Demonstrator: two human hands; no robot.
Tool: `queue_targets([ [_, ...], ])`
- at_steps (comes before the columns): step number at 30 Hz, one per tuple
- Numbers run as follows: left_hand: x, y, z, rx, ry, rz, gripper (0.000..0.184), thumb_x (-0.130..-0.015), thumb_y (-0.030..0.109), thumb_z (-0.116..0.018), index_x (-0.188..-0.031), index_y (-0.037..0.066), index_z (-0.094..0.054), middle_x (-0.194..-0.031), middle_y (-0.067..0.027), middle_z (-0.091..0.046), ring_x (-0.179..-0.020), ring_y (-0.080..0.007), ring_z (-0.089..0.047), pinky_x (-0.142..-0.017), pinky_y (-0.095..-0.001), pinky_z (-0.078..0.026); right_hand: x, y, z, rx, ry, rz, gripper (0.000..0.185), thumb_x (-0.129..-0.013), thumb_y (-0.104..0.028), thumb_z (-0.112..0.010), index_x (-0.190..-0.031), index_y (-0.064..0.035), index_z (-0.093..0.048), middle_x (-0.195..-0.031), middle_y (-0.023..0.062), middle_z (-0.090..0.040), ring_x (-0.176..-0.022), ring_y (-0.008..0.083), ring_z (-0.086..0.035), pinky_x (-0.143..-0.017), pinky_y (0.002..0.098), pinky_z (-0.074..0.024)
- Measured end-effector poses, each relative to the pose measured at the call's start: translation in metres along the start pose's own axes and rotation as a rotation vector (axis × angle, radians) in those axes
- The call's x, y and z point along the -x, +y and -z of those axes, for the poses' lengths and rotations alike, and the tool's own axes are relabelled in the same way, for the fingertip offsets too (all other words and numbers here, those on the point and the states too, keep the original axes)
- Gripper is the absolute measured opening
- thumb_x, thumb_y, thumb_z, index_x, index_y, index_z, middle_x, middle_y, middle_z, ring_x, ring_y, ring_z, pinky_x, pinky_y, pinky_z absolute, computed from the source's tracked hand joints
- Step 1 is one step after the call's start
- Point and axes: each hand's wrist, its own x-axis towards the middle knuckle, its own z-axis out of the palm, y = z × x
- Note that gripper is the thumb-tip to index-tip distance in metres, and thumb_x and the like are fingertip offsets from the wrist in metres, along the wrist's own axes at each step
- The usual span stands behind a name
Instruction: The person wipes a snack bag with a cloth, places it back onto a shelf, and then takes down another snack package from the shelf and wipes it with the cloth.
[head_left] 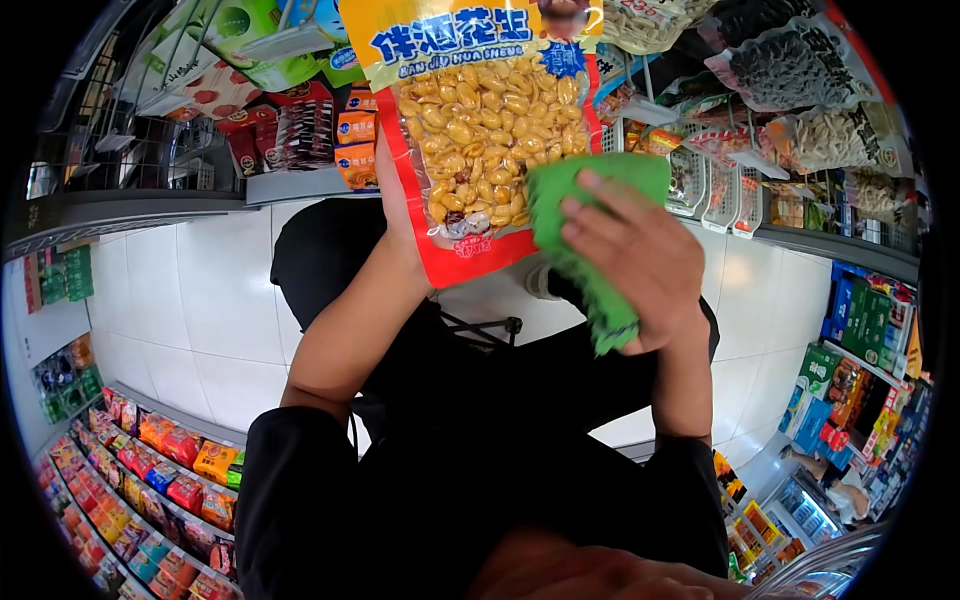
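Observation:
A clear-fronted bag of peanuts point(490, 125) with a yellow top and red borders is held up in front of me. My left hand point(395, 200) grips it from behind along its left side; most of those fingers are hidden by the bag. In my right hand point(640, 255) is a folded green cloth point(610, 180), pressed under the fingers. The cloth overlaps the lower right corner of the bag and appears to touch its front.
Packed snacks stand on shelves ahead, among them orange packets point(357, 140) and dark vacuum bags point(790, 65). White wire baskets point(720, 195) line the right front. Behind me on the left are curved snack racks point(170, 480). My knees straddle a pale tiled floor point(220, 310).

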Motion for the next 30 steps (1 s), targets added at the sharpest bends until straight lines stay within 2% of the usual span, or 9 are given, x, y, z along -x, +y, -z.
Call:
queue_targets([
  [4, -0.003, -0.008, -0.008, 0.182, -0.139, 0.077, 0.094, -0.091, 0.077, -0.036, -0.157, 0.010, -0.030, -0.159, -0.0190, -0.036, -0.142, -0.0390, -0.042, -0.113, -0.0633, -0.036, 0.005, 0.009, -0.012, 0.096, 0.138, -0.071, 0.054, -0.088, -0.039, -0.049, -0.119, 0.0007, -0.070, -0.127, 0.0164, -0.068, -0.127, 0.0357, -0.061, -0.100, 0.0448, -0.0516],
  [6, 0.000, -0.012, -0.009, 0.162, -0.153, 0.079, 0.092, -0.093, 0.076, -0.033, -0.158, 0.011, -0.029, -0.159, -0.0188, -0.036, -0.141, -0.0400, -0.044, -0.111, -0.0653, -0.037, 0.004, 0.008, -0.013, 0.062, 0.162, -0.109, 0.050, -0.086, -0.032, -0.053, -0.120, 0.0010, -0.069, -0.129, 0.0171, -0.067, -0.129, 0.0367, -0.059, -0.102, 0.0449, -0.0504],
  [9, 0.002, -0.017, -0.009, -0.101, 0.035, 0.101, 0.091, -0.094, 0.075, -0.032, -0.158, 0.011, -0.029, -0.158, -0.0193, -0.036, -0.138, -0.0414, -0.047, -0.108, -0.0670, -0.040, 0.000, 0.002, -0.013, 0.010, 0.206, -0.230, 0.047, -0.083, -0.022, -0.060, -0.122, 0.0017, -0.068, -0.132, 0.0184, -0.066, -0.131, 0.0384, -0.057, -0.104, 0.0452, -0.0486],
  [14, -0.002, -0.027, -0.007, -0.112, 0.002, 0.140, 0.061, -0.107, 0.046, -0.030, -0.148, 0.002, -0.042, -0.144, -0.0169, -0.055, -0.129, -0.0300, -0.059, -0.109, -0.0492, -0.047, -0.004, 0.000, -0.008, -0.089, 0.278, -0.376, 0.037, -0.098, -0.015, -0.056, -0.128, 0.0065, -0.062, -0.137, 0.0250, -0.061, -0.139, 0.0406, -0.048, -0.115, 0.0504, -0.0351],
  [17, -0.002, -0.033, -0.001, -0.046, -0.037, 0.179, 0.058, -0.107, 0.045, -0.034, -0.146, 0.003, -0.045, -0.144, -0.0157, -0.055, -0.124, -0.0285, -0.062, -0.106, -0.0468, -0.050, -0.004, 0.006, -0.016, -0.003, 0.287, -0.228, 0.053, -0.082, -0.019, -0.065, -0.131, 0.0002, -0.063, -0.140, 0.0178, -0.061, -0.137, 0.0384, -0.051, -0.112, 0.0471, -0.0416],
  [21, 0.002, -0.035, 0.000, -0.051, 0.044, 0.161, 0.055, -0.107, 0.046, -0.038, -0.144, 0.007, -0.048, -0.138, -0.0128, -0.060, -0.120, -0.0264, -0.065, -0.103, -0.0432, -0.053, -0.010, -0.004, -0.021, 0.010, 0.078, -0.078, 0.058, -0.082, -0.032, -0.065, -0.133, -0.0046, -0.064, -0.143, 0.0162, -0.058, -0.139, 0.0380, -0.048, -0.115, 0.0504, -0.0372],
  [24, 0.001, -0.037, 0.005, -0.007, 0.043, 0.234, 0.054, -0.107, 0.046, -0.039, -0.144, 0.009, -0.049, -0.136, -0.0097, -0.062, -0.119, -0.0246, -0.065, -0.102, -0.0402, -0.053, -0.010, 0.001, -0.022, 0.015, 0.193, -0.210, 0.059, -0.078, -0.028, -0.066, -0.133, -0.0057, -0.064, -0.145, 0.0149, -0.057, -0.140, 0.0373, -0.048, -0.116, 0.0517, -0.0355],
  [27, 0.001, -0.038, 0.006, -0.063, 0.061, 0.217, 0.052, -0.107, 0.045, -0.041, -0.145, 0.010, -0.049, -0.137, -0.0093, -0.062, -0.119, -0.0231, -0.065, -0.103, -0.0393, -0.053, -0.013, -0.006, -0.019, 0.018, 0.045, -0.152, 0.059, -0.078, -0.024, -0.068, -0.134, -0.0058, -0.063, -0.145, 0.0141, -0.056, -0.141, 0.0373, -0.046, -0.116, 0.0536, -0.0352],
  [30, 0.001, -0.036, 0.012, -0.076, 0.039, 0.220, 0.052, -0.107, 0.045, -0.040, -0.145, 0.010, -0.049, -0.137, -0.0099, -0.062, -0.120, -0.0236, -0.065, -0.103, -0.0399, -0.053, -0.012, -0.004, -0.022, 0.013, 0.109, -0.180, 0.064, -0.074, -0.021, -0.071, -0.136, -0.0063, -0.062, -0.147, 0.0135, -0.055, -0.142, 0.0375, -0.045, -0.116, 0.0537, -0.0345],
])
